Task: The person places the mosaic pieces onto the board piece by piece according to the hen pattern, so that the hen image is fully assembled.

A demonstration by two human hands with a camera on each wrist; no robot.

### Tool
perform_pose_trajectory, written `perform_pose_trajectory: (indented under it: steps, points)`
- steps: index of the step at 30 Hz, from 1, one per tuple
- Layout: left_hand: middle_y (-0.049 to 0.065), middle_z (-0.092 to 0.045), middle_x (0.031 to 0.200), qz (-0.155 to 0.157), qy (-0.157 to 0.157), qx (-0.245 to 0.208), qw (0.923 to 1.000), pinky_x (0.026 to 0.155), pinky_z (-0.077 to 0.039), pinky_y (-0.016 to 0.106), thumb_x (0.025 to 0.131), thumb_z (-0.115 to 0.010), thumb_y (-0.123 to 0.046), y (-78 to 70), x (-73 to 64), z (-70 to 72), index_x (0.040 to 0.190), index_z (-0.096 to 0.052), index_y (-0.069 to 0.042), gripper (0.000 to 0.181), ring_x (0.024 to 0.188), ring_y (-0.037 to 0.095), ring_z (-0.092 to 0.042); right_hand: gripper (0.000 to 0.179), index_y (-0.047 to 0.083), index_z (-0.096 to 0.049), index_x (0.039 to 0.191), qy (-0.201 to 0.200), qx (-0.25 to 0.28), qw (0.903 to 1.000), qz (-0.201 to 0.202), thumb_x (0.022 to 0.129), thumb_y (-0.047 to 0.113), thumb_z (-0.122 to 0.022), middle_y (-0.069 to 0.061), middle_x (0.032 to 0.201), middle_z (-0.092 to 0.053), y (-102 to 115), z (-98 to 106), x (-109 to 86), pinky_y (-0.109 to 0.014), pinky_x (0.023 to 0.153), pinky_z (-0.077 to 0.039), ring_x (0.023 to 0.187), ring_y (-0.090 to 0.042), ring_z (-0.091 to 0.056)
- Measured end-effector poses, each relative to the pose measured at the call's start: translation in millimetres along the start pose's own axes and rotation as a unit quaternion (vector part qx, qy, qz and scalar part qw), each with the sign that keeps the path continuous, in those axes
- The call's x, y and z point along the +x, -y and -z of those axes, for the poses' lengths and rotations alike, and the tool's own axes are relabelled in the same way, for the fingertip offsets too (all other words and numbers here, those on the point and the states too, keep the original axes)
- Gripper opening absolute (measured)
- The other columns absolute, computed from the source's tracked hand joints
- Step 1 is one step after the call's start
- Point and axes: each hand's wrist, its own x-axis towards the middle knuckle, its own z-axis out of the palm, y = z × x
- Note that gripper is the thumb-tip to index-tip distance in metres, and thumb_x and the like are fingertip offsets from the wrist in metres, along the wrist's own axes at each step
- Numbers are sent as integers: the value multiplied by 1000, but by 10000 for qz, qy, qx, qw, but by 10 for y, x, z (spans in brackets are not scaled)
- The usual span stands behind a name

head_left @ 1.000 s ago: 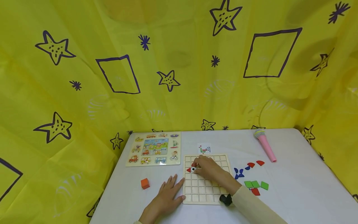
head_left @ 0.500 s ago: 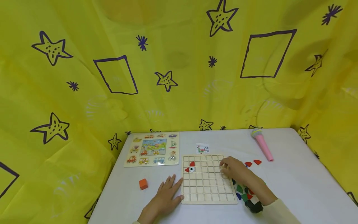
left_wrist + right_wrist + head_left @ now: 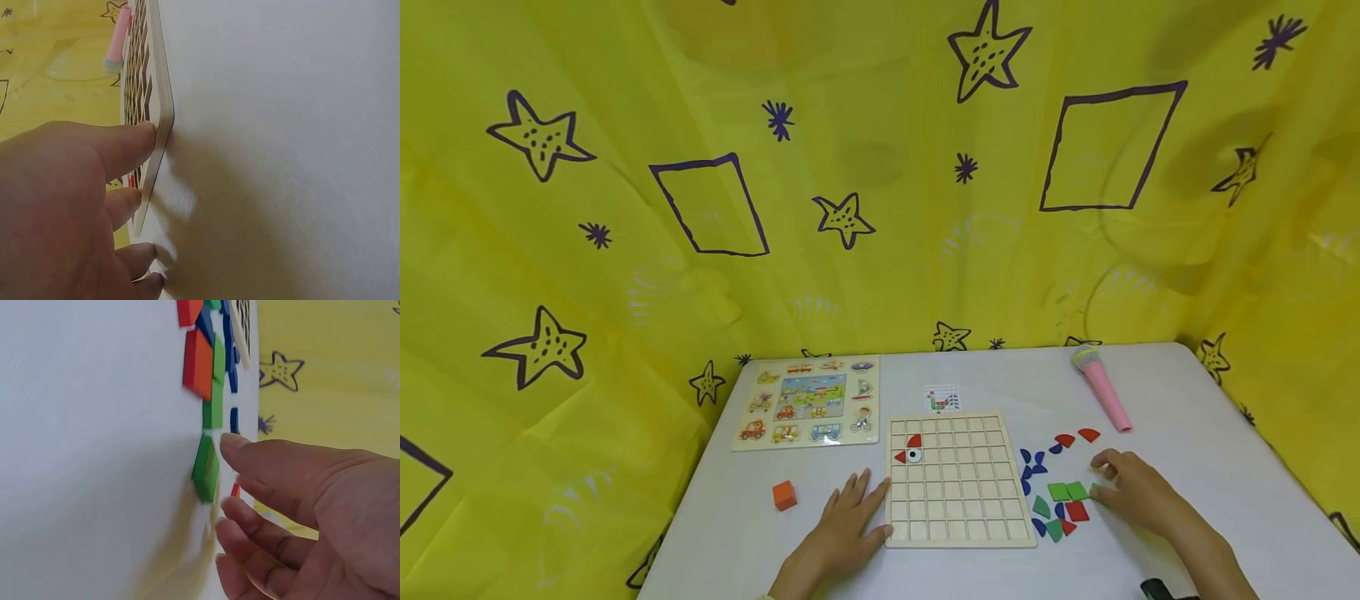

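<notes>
My left hand (image 3: 844, 523) lies spread on the table, its thumb and index fingertips against the left edge of the wooden grid board (image 3: 940, 487). A red quarter-circle piece (image 3: 914, 440), a red triangle (image 3: 901, 456) and a white piece with a black eye dot (image 3: 913, 455) sit in the board's upper left cells. My right hand (image 3: 1138, 490) hovers beside the loose pieces, fingers bent loosely with a gap between them. Just below its thumb, in the right wrist view, is a green square piece (image 3: 206, 469), apart from the fingers.
Blue pieces (image 3: 1037, 468), green squares (image 3: 1067, 492) and a red square (image 3: 1077, 511) lie right of the board. A pink microphone (image 3: 1105, 392) is farther back. A small pattern card (image 3: 942, 398), a picture puzzle (image 3: 808, 404) and an orange cube (image 3: 785, 495) lie around the board.
My right hand has let go of the eye piece on the board and moved right to the green pieces. The left hand has stayed at the board's edge.
</notes>
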Motion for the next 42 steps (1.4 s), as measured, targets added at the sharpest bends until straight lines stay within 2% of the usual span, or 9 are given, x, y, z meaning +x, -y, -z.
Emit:
perform_pose_trajectory:
  steps: [4,10,15,19,30,38,42]
  points:
    - [18,-29,172,57,20,25,10000,127,-19,68,103,-60,-51,-2,-9,6,164,-40,-24,69,160,43,-22,30,0,-66,116,181,162,9995,-179,93,14,-77,-8,104,-62,-70,8,-59,-44,82,-56,94,-24,-57]
    - [19,-29,172,2,7,-24,10000,126,-19,69,104,-59,-50,-7,-7,10,164,-41,-23,69,160,45,-22,22,1,-69,116,-53,90,9999,45,96,9,-73,-6,103,-63,-96,-18,-94,-30,76,-53,93,-20,-58]
    - [17,-29,173,10,13,-19,10000,127,-19,68,104,-59,-51,-9,2,1,165,-40,-25,69,160,43,-21,30,-4,-67,121,-14,174,9998,-39,95,10,-73,-10,107,-63,-98,-13,-108,-39,82,-56,96,-23,-60]
    - [17,-29,172,-6,4,22,10000,126,-19,69,104,-59,-52,-10,1,-2,164,-40,-25,69,160,43,-22,29,-5,-66,121,-38,163,9998,-92,96,8,-71,-12,106,-62,-110,-38,-102,-45,84,-57,96,-25,-60]
    - [17,-29,172,-6,-13,16,10000,126,-19,69,104,-58,-52,14,23,-28,164,-40,-25,69,160,43,-22,24,-5,-64,118,-317,160,9994,49,98,6,-71,-16,108,-60,-54,-148,55,-49,88,-60,95,-26,-61]
    - [15,-29,173,106,42,-22,9999,127,-18,67,104,-60,-50,8,14,-40,164,-40,-26,69,161,42,-21,22,-8,-63,119,-193,315,9990,241,100,4,-66,-18,111,-58,65,-201,168,-54,93,-57,101,-28,-59]
    - [16,-29,173,107,32,-8,9999,127,-19,68,103,-60,-50,-3,9,-24,164,-40,-26,69,161,42,-21,26,-8,-61,123,-89,315,9992,234,102,5,-65,-19,116,-59,178,-221,193,-49,91,-58,101,-27,-57]
